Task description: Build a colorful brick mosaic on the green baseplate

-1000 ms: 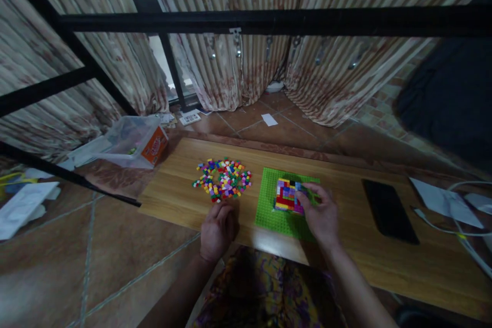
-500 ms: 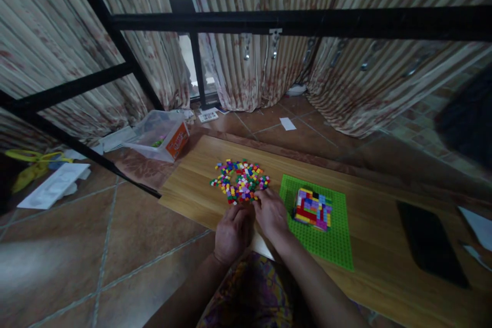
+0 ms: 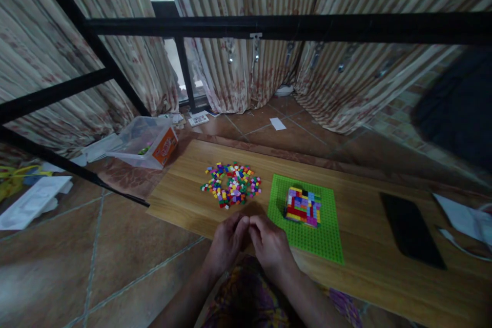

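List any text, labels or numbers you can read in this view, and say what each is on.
Nothing can be read.
Orange label on the clear plastic box: has lettering, too blurred to read.
Small white card on the floor by the curtain: dark marks, too small to read.
White paper slip on the floor: no print visible.
Black phone on the board: screen dark.

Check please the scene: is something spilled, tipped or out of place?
The clear plastic box lies tipped on its side on the floor left of the wooden board. Papers lie scattered on the tiles. The loose bricks sit in a contained pile.
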The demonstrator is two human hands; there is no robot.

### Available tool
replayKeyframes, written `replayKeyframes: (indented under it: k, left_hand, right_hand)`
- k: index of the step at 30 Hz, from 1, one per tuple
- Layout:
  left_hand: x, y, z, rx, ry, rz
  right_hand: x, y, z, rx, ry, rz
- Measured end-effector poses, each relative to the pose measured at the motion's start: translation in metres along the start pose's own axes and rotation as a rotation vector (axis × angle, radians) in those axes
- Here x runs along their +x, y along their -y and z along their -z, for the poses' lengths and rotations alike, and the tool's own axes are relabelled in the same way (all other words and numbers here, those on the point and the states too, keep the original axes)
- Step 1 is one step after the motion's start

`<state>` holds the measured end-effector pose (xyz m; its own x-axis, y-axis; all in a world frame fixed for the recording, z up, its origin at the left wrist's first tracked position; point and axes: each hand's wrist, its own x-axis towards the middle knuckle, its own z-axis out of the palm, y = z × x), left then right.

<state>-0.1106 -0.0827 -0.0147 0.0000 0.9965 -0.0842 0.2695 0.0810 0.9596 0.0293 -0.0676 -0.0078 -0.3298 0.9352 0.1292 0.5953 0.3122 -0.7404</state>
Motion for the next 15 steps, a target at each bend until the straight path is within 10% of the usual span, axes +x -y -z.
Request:
replayKeyframes:
  k: [15]
  left_hand:
    - [-0.014, -0.017, -0.046, -0.558, 0.368, 0.488]
  right_hand:
    - [-0.059, -0.017, 0.025, 0.719, -0.145, -0.453]
